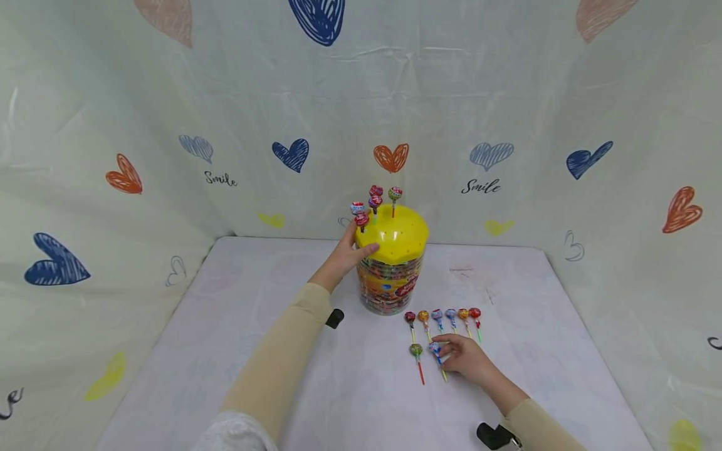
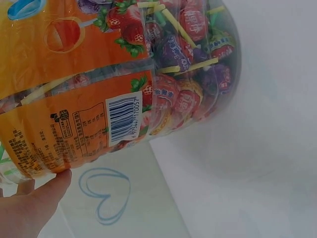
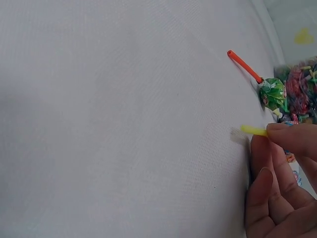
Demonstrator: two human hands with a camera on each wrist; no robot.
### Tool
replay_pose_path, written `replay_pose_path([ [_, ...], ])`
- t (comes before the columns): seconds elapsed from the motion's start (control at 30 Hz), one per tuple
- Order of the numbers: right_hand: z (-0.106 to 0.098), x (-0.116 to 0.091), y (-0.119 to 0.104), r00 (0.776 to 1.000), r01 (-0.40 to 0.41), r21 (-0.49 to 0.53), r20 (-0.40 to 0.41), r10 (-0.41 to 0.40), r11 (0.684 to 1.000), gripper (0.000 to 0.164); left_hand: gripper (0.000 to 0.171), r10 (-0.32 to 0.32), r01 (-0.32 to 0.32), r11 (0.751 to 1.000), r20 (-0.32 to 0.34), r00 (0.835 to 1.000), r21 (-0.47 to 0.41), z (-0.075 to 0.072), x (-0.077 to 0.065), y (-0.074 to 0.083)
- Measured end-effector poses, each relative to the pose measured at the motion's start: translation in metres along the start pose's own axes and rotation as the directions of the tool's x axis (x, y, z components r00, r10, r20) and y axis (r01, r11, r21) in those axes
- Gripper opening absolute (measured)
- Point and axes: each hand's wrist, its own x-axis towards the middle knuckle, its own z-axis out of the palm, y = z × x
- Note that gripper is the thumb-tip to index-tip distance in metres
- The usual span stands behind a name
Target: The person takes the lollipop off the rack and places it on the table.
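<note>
A clear jar full of lollipops (image 1: 389, 289) stands on the table, topped by a yellow lid (image 1: 403, 235). My left hand (image 1: 345, 254) holds the jar at its left side, thumb at the lid's front edge. Several lollipops stick up from the lid's left part, one green-wrapped (image 1: 395, 193). Low on the table, my right hand (image 1: 467, 358) pinches a blue-wrapped lollipop (image 1: 434, 348); its yellow stick (image 3: 251, 130) pokes out past the thumb in the right wrist view. Just left of it lies a green lollipop (image 1: 415, 349) with a red stick.
Several lollipops lie in a row in front of the jar, from a dark red one (image 1: 410, 317) to a red one (image 1: 476, 312) at the right end. The white-covered table (image 1: 271, 275) meets a heart-printed backdrop (image 1: 440, 113) behind the jar.
</note>
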Motion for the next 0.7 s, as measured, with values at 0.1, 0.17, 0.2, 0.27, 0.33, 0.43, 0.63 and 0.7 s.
replay_pose_path([
  [0.1, 0.0005, 0.0006, -0.0007, 1.000, -0.019, -0.029, 0.000, 0.019, 0.999, 0.049, 0.088, 0.005, -0.005, 1.000, 0.002, 1.000, -0.002, -0.0003, 0.0004, -0.0011],
  [0.17, 0.0008, 0.0008, -0.0015, 1.000, -0.030, -0.042, -0.003, 0.030, 0.999, 0.048, 0.088, 0.007, -0.007, 1.000, 0.005, 1.000, -0.005, -0.0005, 0.0004, -0.0014],
  [0.2, 0.0010, 0.0010, -0.0015, 0.999, -0.033, -0.051, -0.005, 0.033, 0.998, 0.048, 0.088, 0.006, -0.006, 1.000, 0.005, 1.000, -0.006, -0.0006, 0.0005, -0.0014],
  [0.27, 0.0014, 0.0018, -0.0011, 0.999, -0.032, -0.070, -0.010, 0.032, 0.997, 0.047, 0.087, 0.009, -0.009, 1.000, 0.005, 1.000, -0.007, -0.0005, 0.0008, -0.0014],
  [0.33, 0.0019, 0.0028, -0.0002, 1.000, -0.026, -0.089, -0.017, 0.025, 0.996, 0.047, 0.086, 0.013, -0.013, 1.000, 0.004, 1.000, -0.007, -0.0002, 0.0007, -0.0010],
  [0.43, 0.0027, 0.0041, 0.0016, 0.999, -0.017, -0.119, -0.031, 0.014, 0.993, 0.047, 0.085, 0.019, -0.019, 1.000, 0.000, 1.000, -0.008, 0.0003, 0.0008, -0.0005],
  [0.63, 0.0047, 0.0038, 0.0012, 0.997, -0.025, -0.175, -0.078, 0.012, 0.984, 0.048, 0.086, 0.019, -0.019, 1.000, 0.000, 1.000, -0.001, -0.0002, 0.0000, -0.0005],
  [0.7, 0.0049, 0.0038, 0.0013, 0.997, -0.025, -0.182, -0.080, 0.010, 0.983, 0.048, 0.086, 0.014, -0.014, 1.000, 0.002, 1.000, 0.000, -0.0005, -0.0002, -0.0006],
])
